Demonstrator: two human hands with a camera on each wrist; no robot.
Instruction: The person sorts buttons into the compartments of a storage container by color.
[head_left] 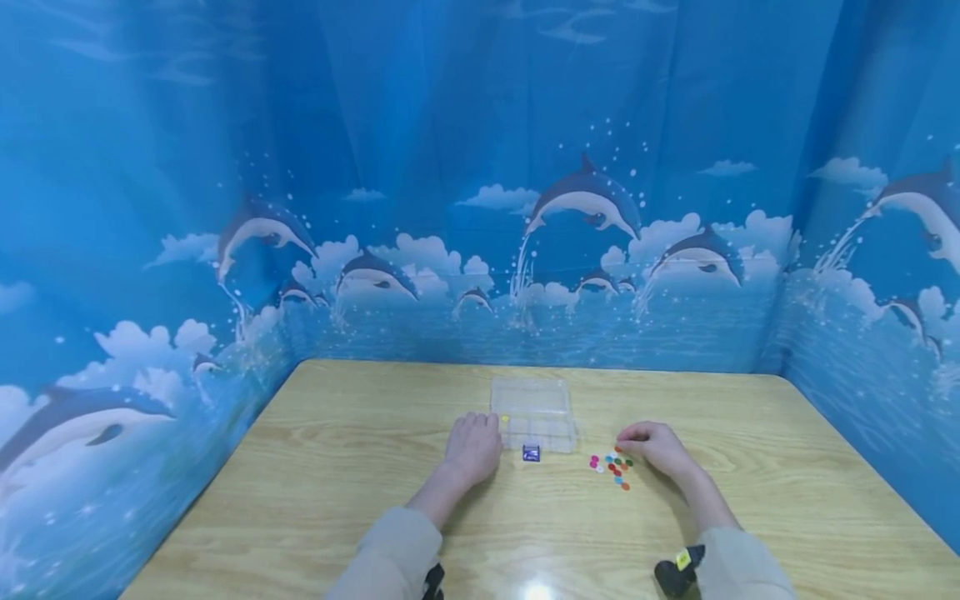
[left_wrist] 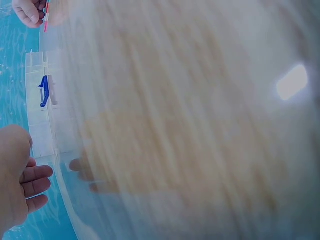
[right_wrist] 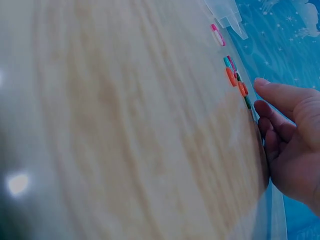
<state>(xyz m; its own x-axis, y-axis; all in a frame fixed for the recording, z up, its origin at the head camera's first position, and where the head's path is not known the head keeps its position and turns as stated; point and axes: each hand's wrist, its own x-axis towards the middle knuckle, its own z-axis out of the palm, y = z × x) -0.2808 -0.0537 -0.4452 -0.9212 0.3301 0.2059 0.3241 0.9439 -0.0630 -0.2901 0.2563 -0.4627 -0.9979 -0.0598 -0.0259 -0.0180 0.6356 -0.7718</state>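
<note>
The left hand [head_left: 474, 447] lies beside a clear, rigid plastic box [head_left: 558, 432], its fingers loosely bent and released; whether they touch the wall cannot be told. Just right of those fingertips, a round yellow disc [head_left: 506, 419] sits in one of the box's rectangular compartments. The thin see-through lid [head_left: 530, 395] stands open beyond them, and a blue latch [head_left: 531, 453] juts from the near edge. The right hand [head_left: 660, 447] hovers at a scatter of small, flat, glossy discs [head_left: 615, 469], its thumb and forefinger parted, released, an orange one just below the tips. The rest spread left of and nearer than those fingers, on a smooth wood-grained table [head_left: 337, 450] that mirrors the light.
</note>
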